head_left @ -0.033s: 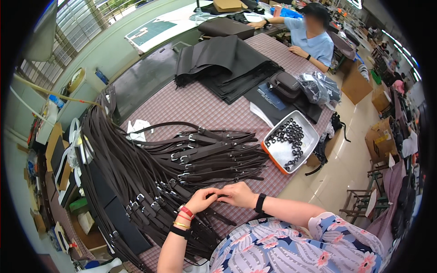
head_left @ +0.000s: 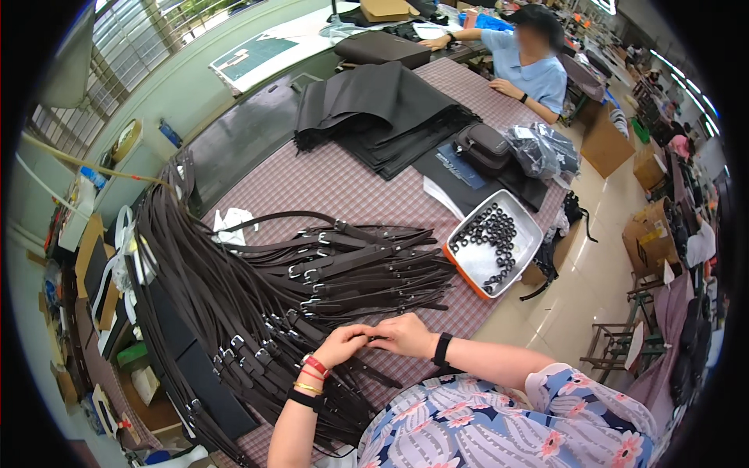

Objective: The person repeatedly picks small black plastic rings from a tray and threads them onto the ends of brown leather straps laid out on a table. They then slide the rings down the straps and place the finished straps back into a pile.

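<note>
The left hand and right hand meet at the near side of the worktop, which is covered in a checked cloth. Their fingers are closed and pinch a small dark piece between them; most of it is hidden, so whether it is part of a strap cannot be told. Red bands, a gold bangle and a black band circle the left wrist, and a black wristband the right.

Just beside and beneath the hands spreads a large bundle of dark brown straps, fanning from the upper left toward the right, with silver buckles near many of their ends. To the right of the bundle, at the worktop's edge, stands a tray, white inside with an orange outer wall, holding loose black rings.

Farther back lie stacked black sheets, a dark zipped pouch and, touching or just beside it, a clear plastic bag with dark contents. Beyond, a co-worker in a light blue shirt rests an arm on the worktop. Cardboard boxes stand at the right.
</note>
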Demonstrator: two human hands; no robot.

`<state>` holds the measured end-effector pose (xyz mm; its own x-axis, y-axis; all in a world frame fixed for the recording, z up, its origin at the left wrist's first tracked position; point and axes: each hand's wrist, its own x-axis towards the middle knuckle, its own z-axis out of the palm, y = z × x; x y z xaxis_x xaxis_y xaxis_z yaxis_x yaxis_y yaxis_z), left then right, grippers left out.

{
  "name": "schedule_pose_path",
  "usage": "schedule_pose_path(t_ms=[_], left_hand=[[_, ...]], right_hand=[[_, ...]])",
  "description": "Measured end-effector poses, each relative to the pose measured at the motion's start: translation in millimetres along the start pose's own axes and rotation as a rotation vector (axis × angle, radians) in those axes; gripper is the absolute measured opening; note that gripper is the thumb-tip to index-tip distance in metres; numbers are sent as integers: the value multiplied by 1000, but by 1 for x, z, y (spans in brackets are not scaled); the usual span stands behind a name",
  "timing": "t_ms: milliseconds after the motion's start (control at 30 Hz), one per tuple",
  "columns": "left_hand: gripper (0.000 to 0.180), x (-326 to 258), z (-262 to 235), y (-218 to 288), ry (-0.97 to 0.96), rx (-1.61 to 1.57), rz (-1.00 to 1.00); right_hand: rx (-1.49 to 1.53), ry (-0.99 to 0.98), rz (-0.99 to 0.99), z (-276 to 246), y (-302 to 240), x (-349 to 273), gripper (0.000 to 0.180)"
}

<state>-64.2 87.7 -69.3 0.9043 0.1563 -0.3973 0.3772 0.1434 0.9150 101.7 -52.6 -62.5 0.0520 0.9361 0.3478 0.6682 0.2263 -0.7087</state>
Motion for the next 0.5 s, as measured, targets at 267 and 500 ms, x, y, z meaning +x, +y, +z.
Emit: schedule_pose_path(t_ms=[267, 500], left_hand=[[25, 9, 8, 2, 68, 401, 142], [23, 16, 15, -3, -36, 187, 0]], right_hand=[[-94, -61, 76, 0, 12, -19, 24], [75, -47, 140, -19, 3, -37, 22]])
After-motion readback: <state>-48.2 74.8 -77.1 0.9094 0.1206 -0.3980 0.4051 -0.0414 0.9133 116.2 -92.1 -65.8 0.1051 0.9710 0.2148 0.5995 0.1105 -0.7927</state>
